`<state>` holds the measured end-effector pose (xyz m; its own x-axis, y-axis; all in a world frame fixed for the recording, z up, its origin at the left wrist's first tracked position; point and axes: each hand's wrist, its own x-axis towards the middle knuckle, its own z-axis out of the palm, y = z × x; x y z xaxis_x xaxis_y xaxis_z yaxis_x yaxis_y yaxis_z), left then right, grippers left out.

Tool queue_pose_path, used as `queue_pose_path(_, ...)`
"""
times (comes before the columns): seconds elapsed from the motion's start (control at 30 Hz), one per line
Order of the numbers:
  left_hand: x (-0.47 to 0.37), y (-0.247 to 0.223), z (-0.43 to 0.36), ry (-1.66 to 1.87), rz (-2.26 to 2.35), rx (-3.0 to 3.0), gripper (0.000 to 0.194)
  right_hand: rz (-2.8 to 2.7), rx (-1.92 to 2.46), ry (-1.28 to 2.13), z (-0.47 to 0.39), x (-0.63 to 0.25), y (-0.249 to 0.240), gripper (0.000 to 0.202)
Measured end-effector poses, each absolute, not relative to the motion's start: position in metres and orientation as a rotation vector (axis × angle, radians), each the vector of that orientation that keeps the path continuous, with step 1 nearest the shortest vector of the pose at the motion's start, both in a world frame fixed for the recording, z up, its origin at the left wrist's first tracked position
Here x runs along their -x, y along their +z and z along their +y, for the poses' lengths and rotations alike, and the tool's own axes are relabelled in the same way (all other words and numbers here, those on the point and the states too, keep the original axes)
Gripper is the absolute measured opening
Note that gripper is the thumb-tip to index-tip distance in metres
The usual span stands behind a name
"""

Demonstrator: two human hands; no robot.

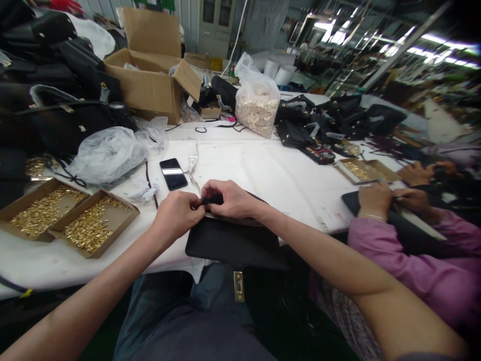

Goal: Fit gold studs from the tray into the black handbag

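Observation:
A black handbag [235, 242] lies at the table's front edge, its flap hanging toward my lap with a gold metal clasp plate [239, 286] at the end. My left hand [179, 213] pinches the bag's far left corner between thumb and fingers. Close against it, my right hand [231, 199] is closed on the same corner, fingers curled over black material. Whatever small part sits between the fingertips is hidden. Just beyond the hands lies a strip of clear plastic wrap [193, 160], and a smartphone [173, 174] rests to its left.
Two cardboard trays of small gold hardware [90, 228] stand on the left, near a crumpled plastic bag [108, 155]. Black handbags [56, 115] are piled behind them. A cardboard box [146, 85] and a filled clear sack [257, 100] stand farther back. A co-worker's hands [376, 200] work at right.

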<state>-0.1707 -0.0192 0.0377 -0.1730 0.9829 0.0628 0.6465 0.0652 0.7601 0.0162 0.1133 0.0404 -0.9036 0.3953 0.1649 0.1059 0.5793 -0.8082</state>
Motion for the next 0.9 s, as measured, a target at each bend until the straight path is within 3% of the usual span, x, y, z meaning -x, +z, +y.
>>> queue_pose_path(0.43,0.178,0.044,-0.010,0.816,1.801,-1.601,0.022,-2.445,0.418,1.402,0.121,-0.014,0.034,0.029)
queue_pose_path(0.67,0.175,0.033,-0.008,0.913,1.824,-1.601,0.020,-2.476,0.468,1.315,0.118,-0.011,0.035,0.024)
queue_pose_path(0.8,0.178,0.025,-0.009,0.945,1.781,-1.567,0.019,-2.430,0.535,1.407,0.114,-0.012,0.039,0.031)
queue_pose_path(0.9,0.178,0.023,-0.012,0.966,1.764,-1.529,0.019,-2.311,0.607,1.662,0.111,-0.019,0.045,0.043)
